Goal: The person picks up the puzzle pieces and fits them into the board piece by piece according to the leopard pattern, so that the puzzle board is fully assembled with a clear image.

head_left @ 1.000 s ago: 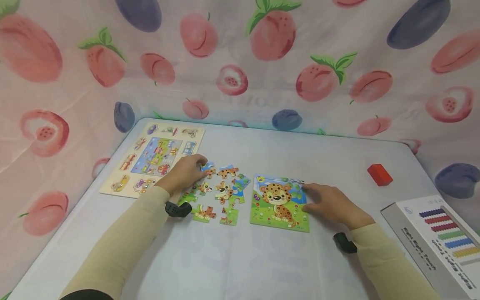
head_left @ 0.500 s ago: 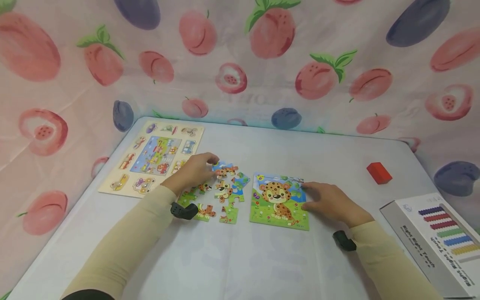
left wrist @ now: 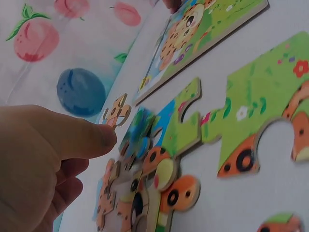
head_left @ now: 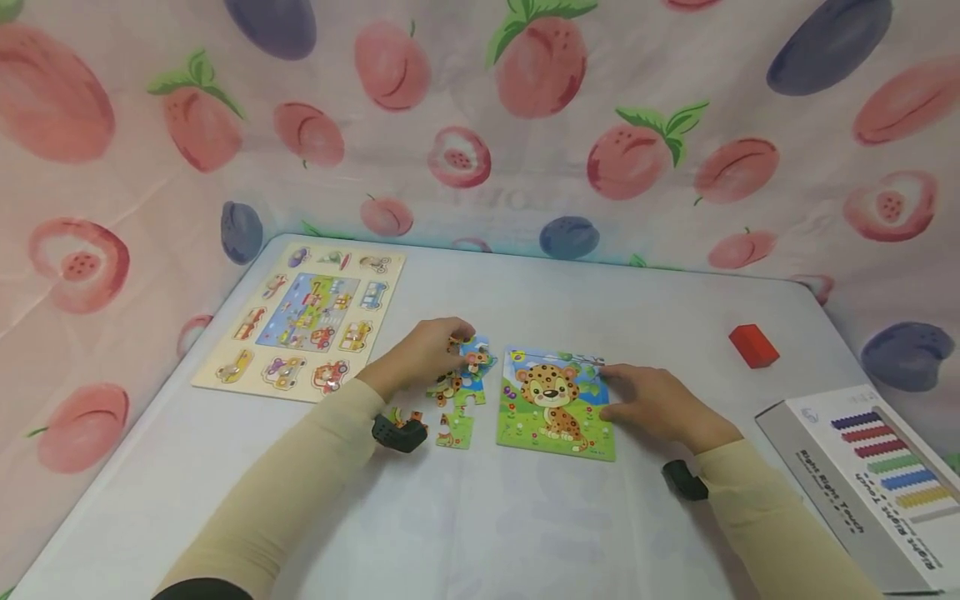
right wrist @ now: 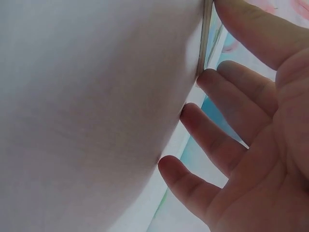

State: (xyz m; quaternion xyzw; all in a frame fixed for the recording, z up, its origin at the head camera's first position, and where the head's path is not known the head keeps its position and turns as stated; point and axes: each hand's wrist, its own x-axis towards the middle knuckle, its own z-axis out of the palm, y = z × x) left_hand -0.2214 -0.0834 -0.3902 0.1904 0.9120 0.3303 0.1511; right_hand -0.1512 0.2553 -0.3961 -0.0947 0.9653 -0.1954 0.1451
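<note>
My left hand (head_left: 429, 352) pinches a small jigsaw piece (left wrist: 116, 110) with an orange spotted pattern between thumb and fingers. It hangs over a group of loose jigsaw pieces (head_left: 454, 430), green, blue and spotted orange, partly hidden by the hand and wrist. To their right lies a square leopard picture board (head_left: 553, 408). My right hand (head_left: 663, 406) is at that board's right side. In the right wrist view its thumb and index fingertip meet the board's edge (right wrist: 205, 43), while the other fingers extend loosely down to the table.
A wooden peg puzzle board (head_left: 225, 327) with vehicle pictures lies at the back left. At the right are a red block (head_left: 753, 346) and a white and grey box (head_left: 813, 467) with coloured strips. Fruit-patterned cloth (head_left: 517, 167) rises behind the white table (head_left: 540, 525).
My left hand has moved right across the loose pieces, carrying the jigsaw piece from their left side toward the leopard board. The right hand has stayed at the board's edge.
</note>
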